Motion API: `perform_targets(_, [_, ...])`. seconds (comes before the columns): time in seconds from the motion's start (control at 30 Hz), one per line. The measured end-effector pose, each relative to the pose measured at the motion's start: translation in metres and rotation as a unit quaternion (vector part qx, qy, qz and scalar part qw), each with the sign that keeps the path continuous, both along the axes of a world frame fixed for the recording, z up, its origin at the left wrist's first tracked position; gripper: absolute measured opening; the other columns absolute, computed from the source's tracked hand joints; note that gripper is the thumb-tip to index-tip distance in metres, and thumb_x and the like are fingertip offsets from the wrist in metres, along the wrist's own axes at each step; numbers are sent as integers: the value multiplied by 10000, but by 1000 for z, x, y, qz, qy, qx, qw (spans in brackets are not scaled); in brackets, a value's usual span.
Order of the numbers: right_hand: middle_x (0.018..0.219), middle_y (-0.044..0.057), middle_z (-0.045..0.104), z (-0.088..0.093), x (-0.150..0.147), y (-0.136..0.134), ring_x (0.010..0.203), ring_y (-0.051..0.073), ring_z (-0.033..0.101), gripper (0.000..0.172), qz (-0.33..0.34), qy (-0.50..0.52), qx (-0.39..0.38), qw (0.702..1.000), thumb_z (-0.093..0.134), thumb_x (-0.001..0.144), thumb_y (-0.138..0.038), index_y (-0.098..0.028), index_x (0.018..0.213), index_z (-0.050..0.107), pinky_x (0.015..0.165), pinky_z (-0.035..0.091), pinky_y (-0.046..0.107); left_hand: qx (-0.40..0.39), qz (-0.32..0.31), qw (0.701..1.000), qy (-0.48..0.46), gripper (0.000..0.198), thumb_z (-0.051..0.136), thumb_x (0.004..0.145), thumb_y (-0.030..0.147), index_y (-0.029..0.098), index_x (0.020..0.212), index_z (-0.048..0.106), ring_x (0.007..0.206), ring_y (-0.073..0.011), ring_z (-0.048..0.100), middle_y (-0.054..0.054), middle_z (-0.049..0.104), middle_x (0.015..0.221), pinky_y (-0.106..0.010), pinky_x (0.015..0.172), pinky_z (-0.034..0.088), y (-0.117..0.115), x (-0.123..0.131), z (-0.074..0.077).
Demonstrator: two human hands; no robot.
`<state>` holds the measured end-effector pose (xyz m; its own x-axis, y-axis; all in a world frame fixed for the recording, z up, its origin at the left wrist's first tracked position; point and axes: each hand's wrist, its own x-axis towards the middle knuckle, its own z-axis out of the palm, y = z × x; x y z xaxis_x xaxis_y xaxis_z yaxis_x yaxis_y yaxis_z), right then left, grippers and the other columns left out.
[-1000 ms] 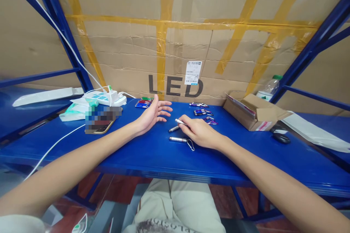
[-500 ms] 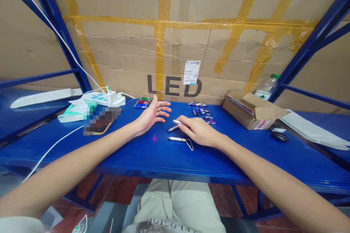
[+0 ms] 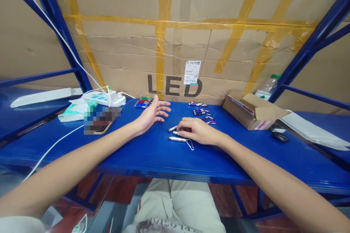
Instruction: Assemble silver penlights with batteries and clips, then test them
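My right hand [image 3: 193, 130] is low over the blue table with its fingers curled round a silver laser pointer [image 3: 175, 133], of which only one end shows. Another silver laser pointer [image 3: 172, 128] lies just behind it, partly covered by the fingers. In front rests a silver laser pointer [image 3: 177, 139] with a carabiner clip [image 3: 190, 145]. My left hand [image 3: 154, 114] is open, palm turned inward and fingers spread, holding nothing. Behind it are several green, red and blue pointers [image 3: 142, 104], partly hidden by the hand.
Blue pointers [image 3: 201, 111] and purple ones [image 3: 210, 120] lie in groups beyond my right hand. To the right are an open cardboard box [image 3: 246, 113], a black mouse [image 3: 280, 137] and a bottle [image 3: 269, 86]. A phone [image 3: 102, 123] and power strip [image 3: 101, 98] are at left.
My right hand has lowered the silver laser pointer to the table between the other two. The red light spot on the table is gone. My left hand stays almost still.
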<state>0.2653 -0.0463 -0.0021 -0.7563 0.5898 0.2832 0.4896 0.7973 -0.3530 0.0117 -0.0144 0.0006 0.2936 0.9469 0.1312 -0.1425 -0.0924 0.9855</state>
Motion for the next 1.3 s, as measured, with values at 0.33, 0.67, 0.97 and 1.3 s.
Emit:
perform_targets(0.33, [1312, 117, 726, -3, 1, 5, 1164, 280, 617, 310, -3, -11, 58, 998, 520, 1114, -239, -245, 1349, 722, 1054, 443, 468, 5, 5, 1000, 1, 782, 447, 990, 852, 163, 1207, 747, 914, -223, 678, -155, 746, 1164, -277, 680, 516, -2, 1, 2])
perform_targets(0.67, [1106, 98, 710, -3, -1, 2, 983, 256, 616, 176, -91, 26, 22, 995, 439, 1136, -297, -222, 1145, 597, 907, 483, 409, 4, 7, 1000, -2, 763, 448, 1003, 833, 161, 1211, 745, 919, -225, 674, -159, 745, 1178, -287, 698, 519, -1, 0, 2])
perform_targets(0.97, [1180, 110, 707, 6, -3, -5, 1062, 254, 673, 236, -99, 58, 25, 993, 397, 1150, -344, -218, 1155, 598, 977, 512, 398, 7, 5, 1000, 3, 754, 433, 1014, 825, 167, 1228, 734, 932, -221, 664, -149, 739, 1172, -285, 715, 516, -1, -1, 3])
perform_targets(1.3, [966, 48, 714, 6, -1, -7, 843, 222, 666, 217, -104, 22, 20, 994, 414, 1150, -355, -233, 1142, 594, 802, 482, 343, 7, 7, 1000, 4, 755, 431, 1005, 837, 179, 1204, 742, 931, -233, 665, -146, 739, 1161, -295, 709, 507, -1, -1, 4])
